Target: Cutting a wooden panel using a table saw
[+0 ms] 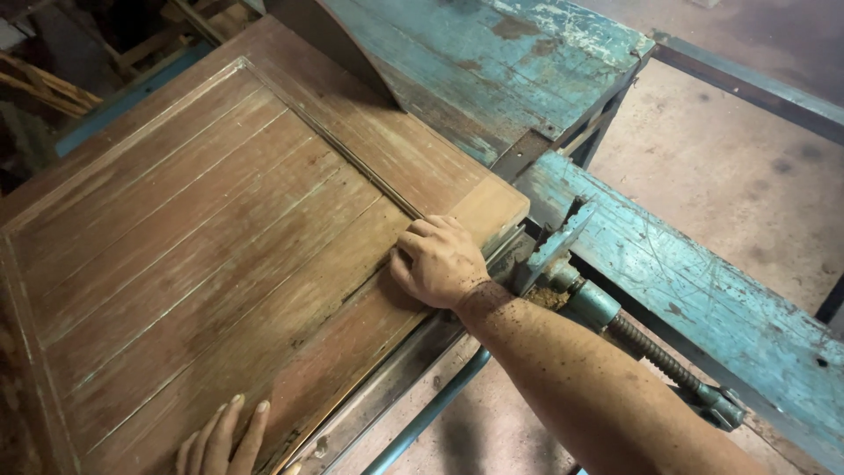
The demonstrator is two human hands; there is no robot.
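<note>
Hands pressed a brown wooden panel [220,246] lying flat on a worn blue machine table [686,281]. Right hand [437,261] curled shut over its near corner; left hand [220,440] lay open, fingers flat at its lower edge. No labels showed.
</note>
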